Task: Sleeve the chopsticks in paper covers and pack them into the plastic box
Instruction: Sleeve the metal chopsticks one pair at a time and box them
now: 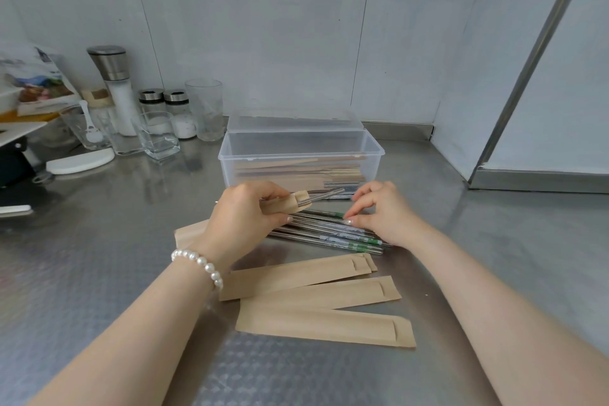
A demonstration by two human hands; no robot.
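Note:
My left hand (244, 214) grips a brown paper sleeve (290, 204) with metal chopsticks (324, 195) sticking out of its open end toward the right. My right hand (379, 211) pinches a chopstick with a green band in the loose pile of steel chopsticks (333, 236) on the counter. Behind both hands stands the clear plastic box (301, 150), lid open at the back, with several sleeved chopsticks lying inside. Three empty paper sleeves (306, 277) lie in front of the pile, nearer to me.
Glasses (204, 109), a grinder (113, 82) and shakers (164, 109) stand at the back left of the steel counter (99, 241). A white lid (80, 161) lies beside them. A tiled wall runs behind, and a metal-edged panel (527, 76) rises at right.

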